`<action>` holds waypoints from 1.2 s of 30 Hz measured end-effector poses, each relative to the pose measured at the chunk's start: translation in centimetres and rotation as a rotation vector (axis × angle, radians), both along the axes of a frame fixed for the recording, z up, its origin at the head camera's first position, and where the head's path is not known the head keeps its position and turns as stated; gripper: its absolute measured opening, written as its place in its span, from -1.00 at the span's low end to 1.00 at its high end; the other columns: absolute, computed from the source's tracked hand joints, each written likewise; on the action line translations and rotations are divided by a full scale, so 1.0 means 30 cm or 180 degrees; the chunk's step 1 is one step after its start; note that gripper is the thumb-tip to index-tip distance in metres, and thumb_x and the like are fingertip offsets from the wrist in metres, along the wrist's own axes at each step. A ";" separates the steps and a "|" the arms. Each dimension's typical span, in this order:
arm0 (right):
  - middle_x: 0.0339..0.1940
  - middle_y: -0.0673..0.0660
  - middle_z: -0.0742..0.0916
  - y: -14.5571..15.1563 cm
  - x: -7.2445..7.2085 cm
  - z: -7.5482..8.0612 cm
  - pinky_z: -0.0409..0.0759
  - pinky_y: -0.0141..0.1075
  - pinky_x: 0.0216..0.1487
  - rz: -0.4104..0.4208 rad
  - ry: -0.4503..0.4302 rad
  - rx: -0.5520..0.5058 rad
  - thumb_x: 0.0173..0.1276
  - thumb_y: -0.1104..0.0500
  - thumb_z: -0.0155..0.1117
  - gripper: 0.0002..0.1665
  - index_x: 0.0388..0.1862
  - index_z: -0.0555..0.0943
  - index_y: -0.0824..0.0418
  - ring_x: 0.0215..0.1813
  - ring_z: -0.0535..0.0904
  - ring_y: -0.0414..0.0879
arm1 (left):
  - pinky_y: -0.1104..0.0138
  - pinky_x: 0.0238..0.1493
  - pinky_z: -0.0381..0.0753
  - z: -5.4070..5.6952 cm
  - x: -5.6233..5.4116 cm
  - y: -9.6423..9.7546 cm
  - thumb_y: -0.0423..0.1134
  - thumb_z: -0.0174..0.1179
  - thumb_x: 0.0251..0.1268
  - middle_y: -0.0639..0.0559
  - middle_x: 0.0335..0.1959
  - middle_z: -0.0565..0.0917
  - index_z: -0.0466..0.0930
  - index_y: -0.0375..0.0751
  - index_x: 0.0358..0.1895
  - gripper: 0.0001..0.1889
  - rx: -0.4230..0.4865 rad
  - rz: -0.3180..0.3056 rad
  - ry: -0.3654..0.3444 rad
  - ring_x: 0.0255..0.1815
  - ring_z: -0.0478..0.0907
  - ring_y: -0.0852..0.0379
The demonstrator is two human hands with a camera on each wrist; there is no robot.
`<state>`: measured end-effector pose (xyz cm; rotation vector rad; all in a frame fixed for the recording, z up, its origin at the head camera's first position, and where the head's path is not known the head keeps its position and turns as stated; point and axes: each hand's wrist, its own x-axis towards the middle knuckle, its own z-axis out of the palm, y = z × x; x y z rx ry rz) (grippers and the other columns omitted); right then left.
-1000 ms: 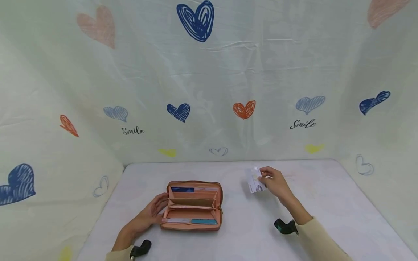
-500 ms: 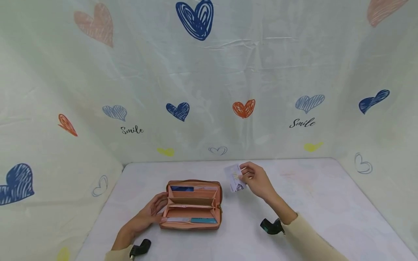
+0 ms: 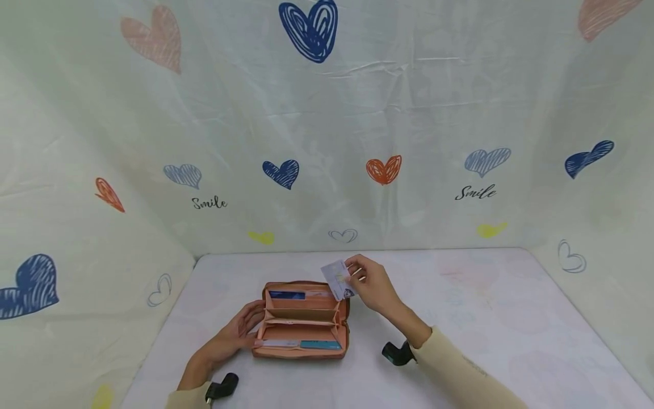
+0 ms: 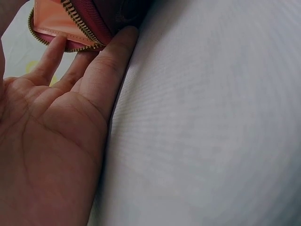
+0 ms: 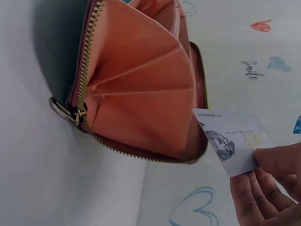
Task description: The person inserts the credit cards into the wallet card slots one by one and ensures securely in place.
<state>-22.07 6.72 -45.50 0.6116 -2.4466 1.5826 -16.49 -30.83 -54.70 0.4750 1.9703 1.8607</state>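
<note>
A pink zip-around wallet (image 3: 301, 335) lies unzipped and spread on the table, its compartments facing up. My left hand (image 3: 237, 332) holds its left end, thumb toward the front panel and fingers toward the back one. In the left wrist view, fingertips touch the brass zipper edge (image 4: 82, 21). Between thumb and fingers, my right hand (image 3: 371, 283) pinches a white card (image 3: 336, 278) printed with a diamond picture and gold lettering. The card is tilted and overlaps the wallet's back right corner in the head view; the right wrist view shows it beside the wallet's open end.
A dark blue card (image 3: 287, 295) sits in the wallet's back slots. A teal card (image 3: 320, 345) and a white card (image 3: 281, 343) sit in the front slots. A zipper pull (image 5: 63, 110) hangs at the right end. Behind the table (image 3: 485, 318) rises a heart-printed curtain (image 3: 327, 125).
My right hand has carried the white card leftward from the right part of the table to the wallet's back right corner. My left hand and the wallet have stayed in place.
</note>
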 end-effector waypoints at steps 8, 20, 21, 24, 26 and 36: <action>-0.17 0.16 0.78 -0.061 -0.004 -0.018 0.75 -0.21 -0.12 0.0055 0.0307 0.0275 0.35 0.48 0.42 -0.74 -0.02 0.70 0.30 -0.18 0.74 -0.04 | 0.55 0.33 0.40 0.005 0.004 0.004 -0.50 0.30 0.37 -0.21 0.63 0.15 -0.16 -0.45 0.66 -0.05 0.0004 0.0011 0.0012 0.39 0.33 0.60; -0.14 0.09 0.78 -0.076 -0.006 -0.066 0.73 -0.27 -0.14 0.0058 0.1026 0.0850 0.38 0.49 0.38 -0.72 0.02 0.72 0.27 -0.15 0.72 -0.11 | 0.51 0.33 0.44 0.001 -0.009 0.001 -0.51 0.29 0.37 0.13 0.53 0.28 -0.15 -0.45 0.65 -0.06 0.0057 -0.0051 0.0028 0.40 0.34 0.58; -0.15 0.08 0.78 -0.075 -0.006 -0.069 0.73 -0.27 -0.15 0.0067 0.1089 0.0881 0.38 0.50 0.38 -0.71 0.01 0.72 0.27 -0.16 0.72 -0.12 | 0.52 0.33 0.43 0.000 -0.009 0.000 -0.51 0.29 0.37 0.14 0.53 0.27 -0.14 -0.44 0.65 -0.06 0.0051 -0.0045 0.0017 0.39 0.34 0.58; -0.17 0.06 0.77 -0.075 -0.005 -0.074 0.74 -0.26 -0.15 0.0101 0.1218 0.0921 0.38 0.50 0.36 -0.72 -0.01 0.74 0.25 -0.18 0.71 -0.15 | 0.52 0.33 0.43 0.002 -0.005 -0.001 -0.50 0.29 0.37 0.11 0.54 0.27 -0.15 -0.45 0.65 -0.06 0.0051 -0.0047 0.0029 0.40 0.34 0.58; -0.16 0.04 0.76 -0.075 -0.007 -0.076 0.74 -0.25 -0.13 0.0121 0.1284 0.0967 0.39 0.50 0.35 -0.73 -0.03 0.75 0.24 -0.17 0.72 -0.15 | 0.52 0.34 0.43 0.002 -0.004 0.000 -0.50 0.30 0.36 0.09 0.55 0.26 -0.15 -0.45 0.65 -0.05 0.0056 -0.0042 0.0036 0.40 0.34 0.57; -0.20 0.05 0.74 -0.089 -0.018 -0.055 0.76 -0.27 -0.09 0.0384 0.1470 0.1329 0.39 0.48 0.39 -0.74 -0.05 0.79 0.22 -0.13 0.76 -0.12 | 0.49 0.34 0.45 -0.010 -0.007 0.001 -0.51 0.29 0.37 0.00 0.57 0.23 -0.20 -0.49 0.65 -0.04 0.0065 -0.0056 0.0066 0.42 0.34 0.57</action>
